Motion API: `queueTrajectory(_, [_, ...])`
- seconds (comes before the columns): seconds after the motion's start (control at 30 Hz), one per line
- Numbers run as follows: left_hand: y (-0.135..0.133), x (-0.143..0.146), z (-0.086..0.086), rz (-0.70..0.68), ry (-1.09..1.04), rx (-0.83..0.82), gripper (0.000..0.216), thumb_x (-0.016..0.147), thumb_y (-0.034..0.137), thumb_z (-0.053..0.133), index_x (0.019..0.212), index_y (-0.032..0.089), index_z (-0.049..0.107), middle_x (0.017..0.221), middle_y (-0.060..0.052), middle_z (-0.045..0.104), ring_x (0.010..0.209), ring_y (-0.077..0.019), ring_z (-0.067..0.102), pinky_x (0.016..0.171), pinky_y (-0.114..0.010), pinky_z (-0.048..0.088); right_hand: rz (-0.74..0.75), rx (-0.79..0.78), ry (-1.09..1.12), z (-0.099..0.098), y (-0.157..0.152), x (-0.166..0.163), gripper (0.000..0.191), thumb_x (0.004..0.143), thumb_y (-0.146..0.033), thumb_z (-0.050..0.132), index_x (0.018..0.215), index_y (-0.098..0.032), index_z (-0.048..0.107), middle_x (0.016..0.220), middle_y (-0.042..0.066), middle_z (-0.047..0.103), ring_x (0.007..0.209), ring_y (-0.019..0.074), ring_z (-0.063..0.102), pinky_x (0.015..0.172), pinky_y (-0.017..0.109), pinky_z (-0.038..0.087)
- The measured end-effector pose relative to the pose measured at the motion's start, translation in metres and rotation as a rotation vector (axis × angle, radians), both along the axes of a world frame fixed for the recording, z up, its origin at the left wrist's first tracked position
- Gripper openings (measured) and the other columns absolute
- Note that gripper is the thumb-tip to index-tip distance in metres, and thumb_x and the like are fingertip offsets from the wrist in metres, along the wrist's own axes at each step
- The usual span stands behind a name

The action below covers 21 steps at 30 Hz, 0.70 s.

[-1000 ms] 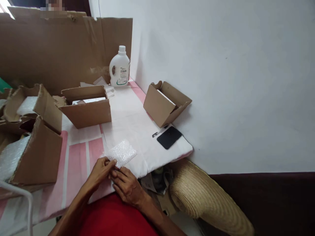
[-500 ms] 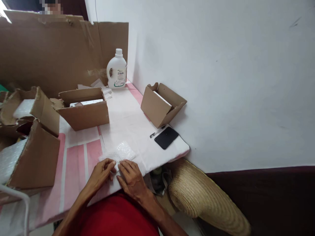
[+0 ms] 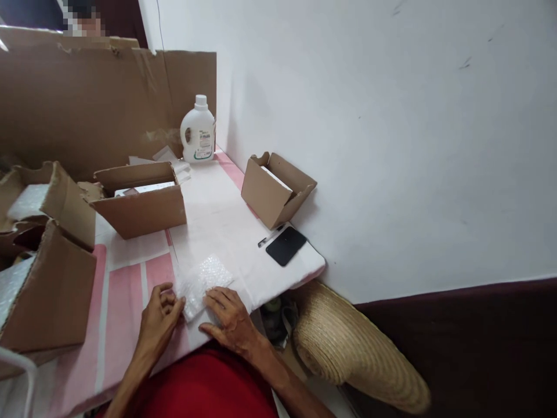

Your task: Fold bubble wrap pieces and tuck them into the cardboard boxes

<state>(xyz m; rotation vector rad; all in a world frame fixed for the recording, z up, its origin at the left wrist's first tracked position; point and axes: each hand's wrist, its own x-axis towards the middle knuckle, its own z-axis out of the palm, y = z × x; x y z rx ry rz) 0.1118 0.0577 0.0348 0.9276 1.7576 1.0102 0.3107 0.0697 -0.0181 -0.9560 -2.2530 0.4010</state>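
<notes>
A clear bubble wrap piece (image 3: 202, 283) lies on the cloth-covered table near its front edge. My left hand (image 3: 160, 313) is at its left edge, fingers loosely curled and apart, with the thumb tip close to or touching the wrap; nothing shows between them. My right hand (image 3: 231, 318) rests on the wrap's lower right side, its fingers stretched out and the thumb spread away. Whether anything lies inside the wrap I cannot tell.
Open cardboard boxes (image 3: 56, 290) holding bubble-wrapped things stand at left. Another carton (image 3: 148, 215) sits behind the wrap. A tilted carton (image 3: 265, 197) leans by the wall, near a black phone (image 3: 286, 245). Farther back are a white jug (image 3: 198, 130) and cardboard panel (image 3: 108, 98). Below hangs a straw hat (image 3: 348, 342).
My left hand has moved left, away from my right hand, uncovering more of the bubble wrap. My right hand stays at the wrap's right side. The camera view has shifted slightly.
</notes>
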Motion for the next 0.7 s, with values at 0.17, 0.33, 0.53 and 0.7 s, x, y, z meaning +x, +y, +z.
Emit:
queueTrajectory(0.17, [0.001,0.019,0.019,-0.003,-0.300,-0.025,0.071,0.068,0.054,0.079,0.121,0.019,0.047,0.072,0.004,0.065,0.065,-0.0164,0.066,0.066,-0.031,0.058,-0.103,0.036,0.097,-0.005,-0.004,-0.017,0.023,0.098,-0.027,0.054,0.117,-0.016,0.061,0.100,0.012,0.072,0.096,0.0271,0.064,0.084,0.041,0.051])
queueTrajectory(0.33, [0.004,0.025,0.024,-0.076,-0.205,0.109,0.060,0.080,0.053,0.069,0.126,0.020,0.050,0.084,-0.001,0.069,0.076,-0.0194,0.070,0.072,-0.035,0.060,-0.430,-0.370,0.380,0.002,0.000,-0.019,0.009,0.098,-0.027,0.051,0.099,-0.021,0.058,0.076,0.001,0.063,0.068,0.0178,0.059,0.064,0.028,0.047])
queueTrajectory(0.53, [0.008,0.019,-0.022,-0.523,0.620,0.546,0.038,0.096,0.034,0.050,0.132,0.027,0.062,0.134,-0.010,0.064,0.124,-0.0258,0.060,0.105,-0.045,0.049,-0.464,-0.563,0.453,0.015,0.016,-0.015,0.012,0.092,-0.031,0.056,0.100,-0.021,0.056,0.075,-0.001,0.060,0.069,0.0173,0.060,0.064,0.026,0.046])
queueTrajectory(0.7, [0.007,0.016,-0.053,-0.686,0.962,0.655,0.051,0.096,0.029,0.051,0.148,0.026,0.049,0.149,-0.012,0.054,0.139,-0.0291,0.049,0.108,-0.045,0.045,-0.505,-0.409,0.362,0.019,0.013,-0.007,0.018,0.094,-0.032,0.057,0.106,-0.019,0.061,0.092,0.004,0.064,0.072,0.0169,0.060,0.071,0.029,0.051])
